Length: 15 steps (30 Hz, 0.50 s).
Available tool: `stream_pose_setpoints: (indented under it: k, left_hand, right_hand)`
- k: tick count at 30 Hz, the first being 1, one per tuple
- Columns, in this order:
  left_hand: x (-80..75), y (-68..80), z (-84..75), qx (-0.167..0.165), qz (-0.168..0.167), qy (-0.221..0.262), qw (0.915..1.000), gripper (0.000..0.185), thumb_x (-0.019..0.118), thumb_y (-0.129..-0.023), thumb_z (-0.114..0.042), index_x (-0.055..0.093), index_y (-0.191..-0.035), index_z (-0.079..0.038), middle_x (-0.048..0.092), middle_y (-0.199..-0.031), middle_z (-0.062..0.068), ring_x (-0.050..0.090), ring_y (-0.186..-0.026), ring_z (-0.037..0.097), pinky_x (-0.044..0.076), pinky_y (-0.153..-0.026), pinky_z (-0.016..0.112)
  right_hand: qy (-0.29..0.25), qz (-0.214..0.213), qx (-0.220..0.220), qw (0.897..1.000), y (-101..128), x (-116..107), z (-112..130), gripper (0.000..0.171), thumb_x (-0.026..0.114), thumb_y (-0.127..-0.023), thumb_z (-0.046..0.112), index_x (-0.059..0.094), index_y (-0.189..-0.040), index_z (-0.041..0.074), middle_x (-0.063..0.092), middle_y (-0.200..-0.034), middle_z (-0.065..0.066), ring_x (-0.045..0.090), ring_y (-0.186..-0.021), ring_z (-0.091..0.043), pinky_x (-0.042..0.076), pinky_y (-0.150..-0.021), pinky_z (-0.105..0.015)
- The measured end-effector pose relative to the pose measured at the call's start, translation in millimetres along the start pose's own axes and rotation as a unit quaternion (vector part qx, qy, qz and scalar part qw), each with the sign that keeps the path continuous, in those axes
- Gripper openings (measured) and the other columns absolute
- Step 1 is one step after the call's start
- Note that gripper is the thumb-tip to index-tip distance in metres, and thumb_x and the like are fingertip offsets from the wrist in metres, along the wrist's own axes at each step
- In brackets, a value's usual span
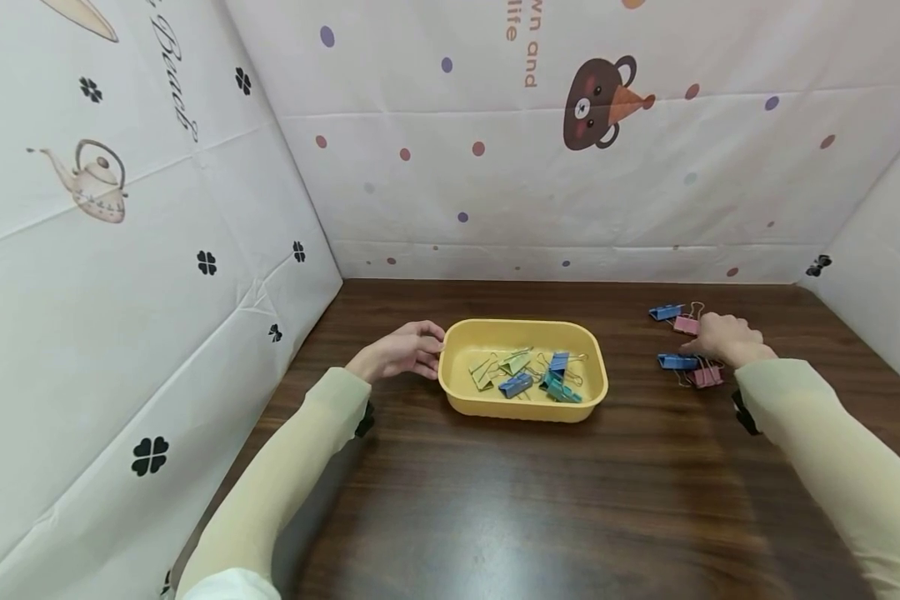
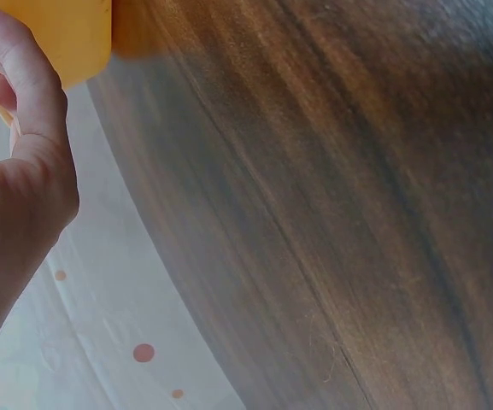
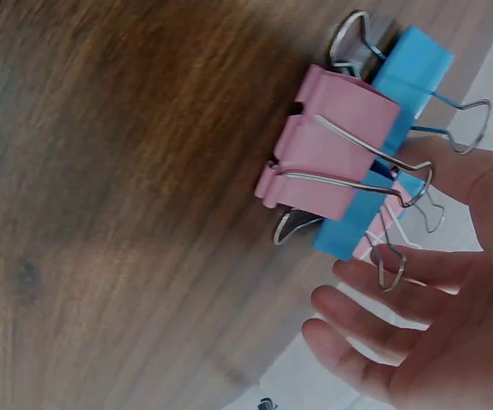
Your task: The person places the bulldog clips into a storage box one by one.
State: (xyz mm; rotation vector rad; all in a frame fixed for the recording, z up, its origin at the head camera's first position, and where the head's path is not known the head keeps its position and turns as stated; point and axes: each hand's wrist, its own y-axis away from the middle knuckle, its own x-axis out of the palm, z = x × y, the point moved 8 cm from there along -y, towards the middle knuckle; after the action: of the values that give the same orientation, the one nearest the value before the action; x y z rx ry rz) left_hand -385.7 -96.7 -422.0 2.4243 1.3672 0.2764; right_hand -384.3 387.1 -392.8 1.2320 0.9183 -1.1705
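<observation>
A yellow tray [image 1: 465, 398] sits mid-table and holds several binder clips [image 1: 528, 373] in green, blue and teal. My left hand [image 1: 405, 350] pinches the tray's left rim; the left wrist view shows the thumb [image 2: 24, 77] lying over the yellow tray [image 2: 67, 30]. My right hand [image 1: 723, 337] hovers over loose clips on the right: a blue clip [image 1: 666, 312], a pink clip [image 1: 686, 325], another blue clip [image 1: 677, 362] and another pink clip [image 1: 707, 377]. Seen from the right wrist, the right hand [image 3: 417, 342] has straight fingers beside a pink clip [image 3: 331, 158] and a blue clip [image 3: 400, 94], gripping neither.
The dark wooden table [image 1: 495, 500] is boxed in by patterned white walls [image 1: 570, 183] at the back, left and right. The loose clips lie near the back right corner.
</observation>
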Motion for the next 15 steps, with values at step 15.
stream_pose_setpoints:
  k: [15]
  left_hand:
    - [0.3, -1.4, -0.3, 0.000, 0.002, 0.002, 1.0000, 0.024, 0.050, -0.099, -0.007, 0.041, -0.120, -0.005, 0.057, -0.093, 0.015, 0.064, -0.066, 0.020, 0.059, -0.063, 0.034]
  right_hand:
    - [-0.006, -0.028, -0.018, 0.999, -0.2, -4.5, 1.2, 0.049, 0.064, -0.086, 0.026, 0.051, -0.111, -0.014, 0.056, -0.106, -0.039, 0.056, -0.089, -0.053, 0.043, -0.071, -0.063]
